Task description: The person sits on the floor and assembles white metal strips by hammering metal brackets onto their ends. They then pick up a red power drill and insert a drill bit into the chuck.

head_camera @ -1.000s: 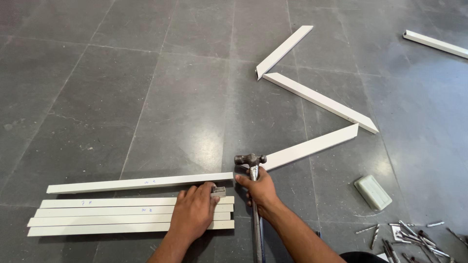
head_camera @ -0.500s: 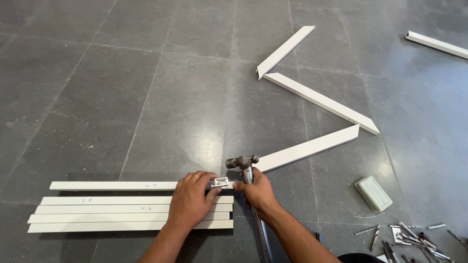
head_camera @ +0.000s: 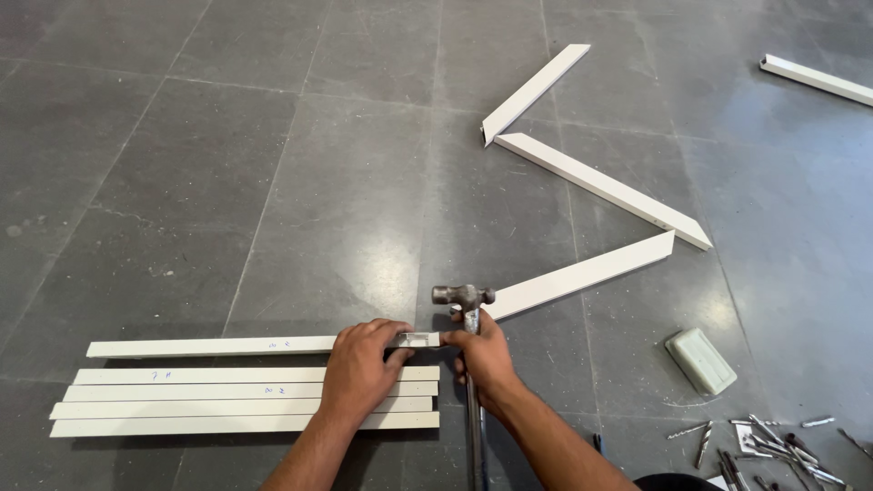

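Note:
My left hand (head_camera: 362, 368) presses down on the right end of the top white strip (head_camera: 209, 346), where a small metal bracket (head_camera: 420, 339) sticks out of its end. My right hand (head_camera: 482, 356) grips the shaft of a steel ball-peen hammer (head_camera: 464, 295). The hammer head hangs just above and right of the bracket. Below the top strip lie several more white strips (head_camera: 245, 398), side by side on the grey tiled floor.
Three white mitred strips lie apart: one (head_camera: 582, 273) beside the hammer, one (head_camera: 600, 189) above it, one (head_camera: 535, 91) further off. Another strip (head_camera: 814, 79) is at the top right. A pale green block (head_camera: 700, 361) and scattered screws and bits (head_camera: 773, 441) lie at the right.
The top strip has shifted right under my left hand, so its end with the bracket now meets my right hand. The hammer head stays close above it.

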